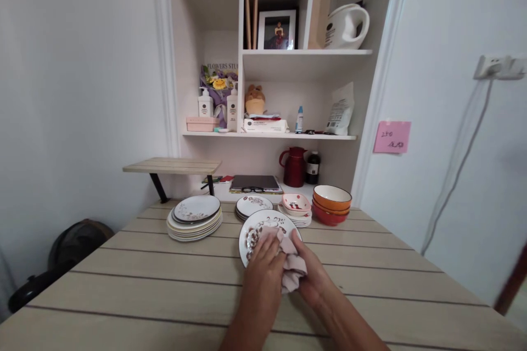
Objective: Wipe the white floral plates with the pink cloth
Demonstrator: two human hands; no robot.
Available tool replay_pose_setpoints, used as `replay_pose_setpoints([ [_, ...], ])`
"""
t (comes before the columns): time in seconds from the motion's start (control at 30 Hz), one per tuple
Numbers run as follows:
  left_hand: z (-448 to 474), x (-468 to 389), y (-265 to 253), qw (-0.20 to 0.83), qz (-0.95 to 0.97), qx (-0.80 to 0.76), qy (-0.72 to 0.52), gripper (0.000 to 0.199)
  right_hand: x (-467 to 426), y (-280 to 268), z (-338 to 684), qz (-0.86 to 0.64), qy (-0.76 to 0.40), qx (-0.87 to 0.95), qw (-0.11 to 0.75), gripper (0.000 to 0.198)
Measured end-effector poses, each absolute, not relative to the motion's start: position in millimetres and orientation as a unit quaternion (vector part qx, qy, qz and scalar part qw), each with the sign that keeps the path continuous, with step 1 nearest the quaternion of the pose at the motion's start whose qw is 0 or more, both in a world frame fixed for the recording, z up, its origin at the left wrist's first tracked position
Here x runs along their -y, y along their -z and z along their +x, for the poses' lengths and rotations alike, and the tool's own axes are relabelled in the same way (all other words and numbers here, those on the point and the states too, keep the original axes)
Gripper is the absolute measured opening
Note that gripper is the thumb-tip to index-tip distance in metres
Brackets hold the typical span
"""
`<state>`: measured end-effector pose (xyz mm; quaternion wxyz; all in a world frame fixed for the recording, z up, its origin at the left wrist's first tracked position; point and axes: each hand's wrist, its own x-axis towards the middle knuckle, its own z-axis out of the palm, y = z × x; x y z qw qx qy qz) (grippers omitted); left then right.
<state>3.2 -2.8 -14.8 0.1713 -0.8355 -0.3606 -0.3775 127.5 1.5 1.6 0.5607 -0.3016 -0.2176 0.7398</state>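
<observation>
Pressing down on a crumpled pink cloth, the left hand lies over the face of a patterned plate, its fingers side by side; whether they grip the cloth or merely lie on it, I cannot tell. The right hand is clamped on the plate's right edge, thumb on the upper side, with part of the cloth bunched between the two hands. The plate is in front of the person, over the middle of the bench; its underside is hidden, so contact with the wood is hard to judge.

Beyond it stand a stack of smaller plates, a pink-rimmed bowl atop white dishes, and, to the right, nested orange and red bowls. A taller stack of larger plates sits to the left.
</observation>
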Motion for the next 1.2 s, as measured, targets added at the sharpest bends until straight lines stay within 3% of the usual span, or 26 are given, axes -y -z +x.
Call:
replay_pose_setpoints([
  [0.2,-9.8,-4.9,6.1,0.162,-0.780,0.493,0.350,0.040,-1.2,-0.2,112.1,-0.331,-0.731,0.224,0.553,0.051],
  [0.3,-15.1,-3.8,5.5,0.186,-0.747,0.532,0.352,0.038,-1.7,-2.0,112.6,-0.367,-0.719,0.193,0.558,0.058],
  [0.6,7.8,9.9,13.5,0.147,-0.831,0.355,0.402,0.033,2.9,-9.9,125.7,-0.289,-0.755,0.193,0.556,0.058],
  [0.77,-0.5,5.0,4.5,0.127,-0.814,0.432,0.367,0.041,7.3,-10.6,107.1,-0.276,-0.769,0.212,0.536,0.059],
  [0.97,-13.8,4.0,-2.5,0.176,-0.739,0.555,0.339,0.039,5.7,-4.8,97.1,-0.311,-0.747,0.208,0.550,0.059],
  [1.2,-3.9,7.4,13.2,0.220,-0.780,0.456,0.367,0.033,0.3,-6.4,118.9,-0.306,-0.731,0.181,0.582,0.060],
])
